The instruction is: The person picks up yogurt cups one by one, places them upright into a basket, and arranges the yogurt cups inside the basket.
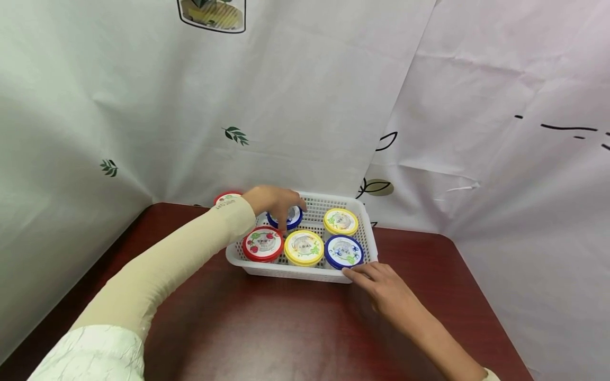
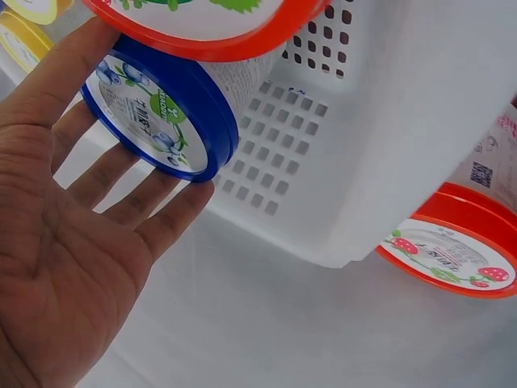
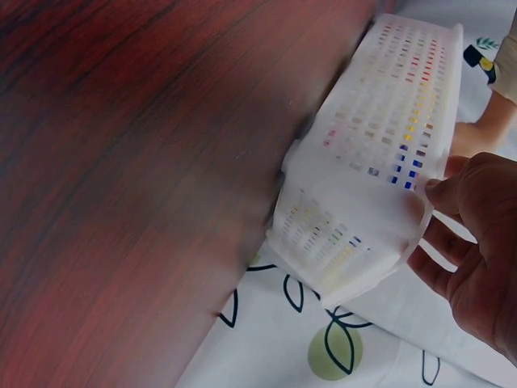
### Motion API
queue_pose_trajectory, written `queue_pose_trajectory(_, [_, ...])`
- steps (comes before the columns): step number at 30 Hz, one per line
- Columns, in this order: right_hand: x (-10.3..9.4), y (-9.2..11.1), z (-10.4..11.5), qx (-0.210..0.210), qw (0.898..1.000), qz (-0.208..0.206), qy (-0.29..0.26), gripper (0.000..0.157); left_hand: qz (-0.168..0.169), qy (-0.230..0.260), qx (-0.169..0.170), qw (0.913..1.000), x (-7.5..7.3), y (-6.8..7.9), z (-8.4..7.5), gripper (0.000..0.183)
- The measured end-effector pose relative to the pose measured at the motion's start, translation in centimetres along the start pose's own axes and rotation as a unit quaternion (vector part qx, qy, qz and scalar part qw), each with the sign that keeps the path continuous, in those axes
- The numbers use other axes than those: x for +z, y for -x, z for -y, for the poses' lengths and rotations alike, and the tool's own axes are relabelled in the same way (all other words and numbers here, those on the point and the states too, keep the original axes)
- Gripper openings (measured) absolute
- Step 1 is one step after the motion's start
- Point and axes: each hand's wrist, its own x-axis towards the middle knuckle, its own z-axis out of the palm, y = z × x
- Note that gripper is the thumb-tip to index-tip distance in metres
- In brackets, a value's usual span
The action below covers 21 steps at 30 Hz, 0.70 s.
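My left hand (image 1: 278,203) reaches over the rear of a white plastic basket (image 1: 290,273). Its thumb and fingers span a round tub with a blue lid (image 2: 137,113), the fingertips along the lid's rim. Blueberries are printed on that lid. At the basket's front right corner, my right hand (image 3: 485,234) holds the rim, thumb against the outer wall. Also in the basket are a red-lidded tub (image 1: 263,244), a yellow-lidded tub (image 1: 304,248) and a second blue-lidded tub (image 1: 344,251) along the front, with another yellow-lidded tub (image 1: 340,221) behind.
Outside the basket, at its back left, stands another red-lidded tub (image 2: 452,259), partly hidden by the left forearm in the head view. The basket rests on a dark red wooden table (image 1: 267,323). A pale patterned sheet (image 1: 310,106) hangs behind it.
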Motion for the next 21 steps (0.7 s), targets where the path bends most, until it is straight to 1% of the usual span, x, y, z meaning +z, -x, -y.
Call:
queue_pose_trajectory(5, [-0.1, 0.0, 0.0, 0.001, 1.000, 0.001, -0.003, 0.061, -0.002, 0.006, 0.016, 0.9999, 0.2, -0.4, -0.1, 0.095])
queue_pose_trajectory(10, [0.0, 0.0, 0.1, 0.002, 1.000, 0.002, -0.003, 0.060, -0.001, 0.006, 0.018, 0.9998, 0.4, -0.6, 0.0, 0.091])
queue_pose_trajectory(15, [0.0, -0.1, 0.1, -0.001, 1.000, 0.001, -0.001, 0.060, -0.007, 0.013, 0.022, 0.9996, 0.6, -0.5, 0.4, 0.096])
queue_pose_trajectory(21, [0.0, 0.0, -0.1, -0.001, 1.000, 0.003, -0.004, 0.059, 0.009, 0.014, 0.011, 0.9998, 0.3, -0.4, 1.1, 0.099])
